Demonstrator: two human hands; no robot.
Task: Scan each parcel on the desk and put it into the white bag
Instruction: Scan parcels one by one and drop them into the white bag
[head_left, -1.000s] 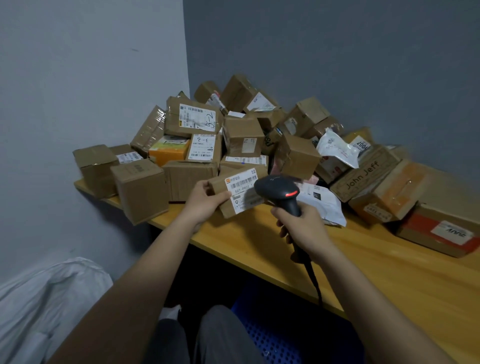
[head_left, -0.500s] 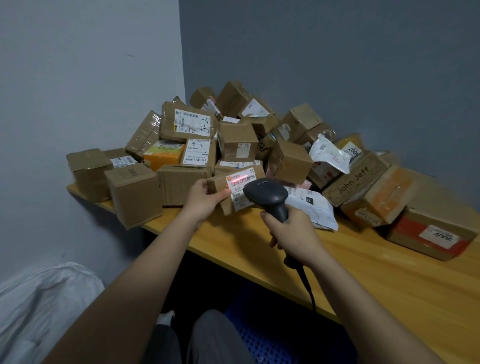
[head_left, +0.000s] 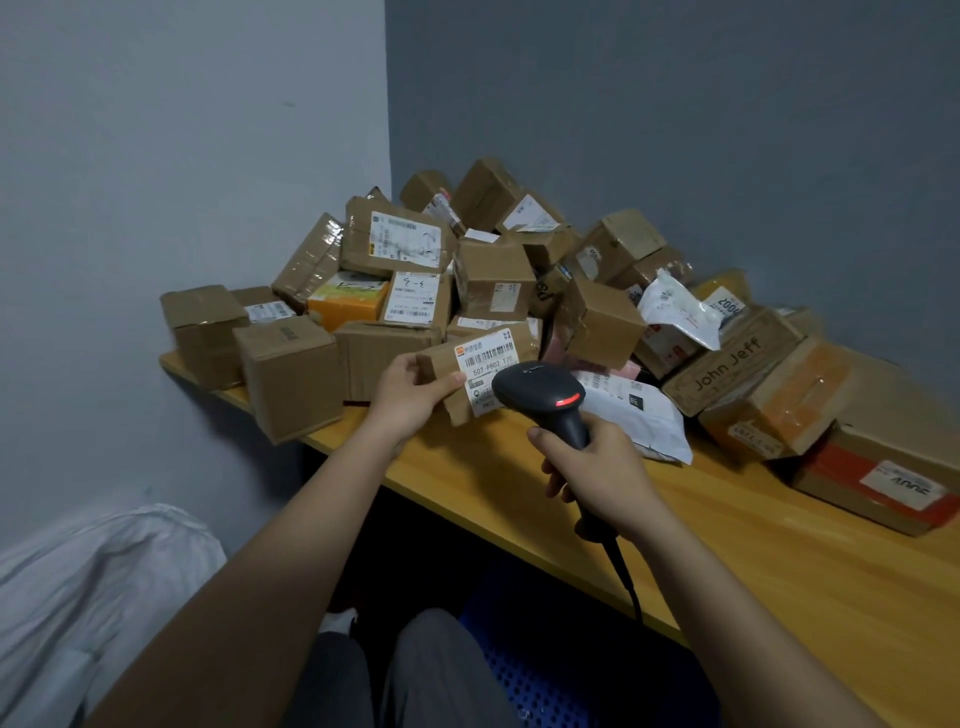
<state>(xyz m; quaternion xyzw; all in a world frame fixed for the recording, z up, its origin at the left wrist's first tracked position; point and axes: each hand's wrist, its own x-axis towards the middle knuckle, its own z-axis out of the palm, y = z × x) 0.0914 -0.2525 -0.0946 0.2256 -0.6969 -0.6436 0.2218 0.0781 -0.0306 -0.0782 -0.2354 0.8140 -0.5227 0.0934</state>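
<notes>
Since half a second ago, red scan line gone from label. Right hand (head_left: 597, 467) grip wraps scanner (head_left: 540, 395); left hand (head_left: 410, 392) pinches parcel (head_left: 483, 371) above bench (head_left: 779, 545). White bag (head_left: 93, 587) at 8 o'clock. Pile (head_left: 493, 275) at 12 remains unscanned.

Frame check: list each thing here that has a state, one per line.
Small parcel: held in the left hand, label facing up.
Scanner: gripped in the right hand, red light on, aimed at the label.
Pile of parcels: heaped on the desk.
White bag: on the floor at lower left; opening not visible.
</notes>
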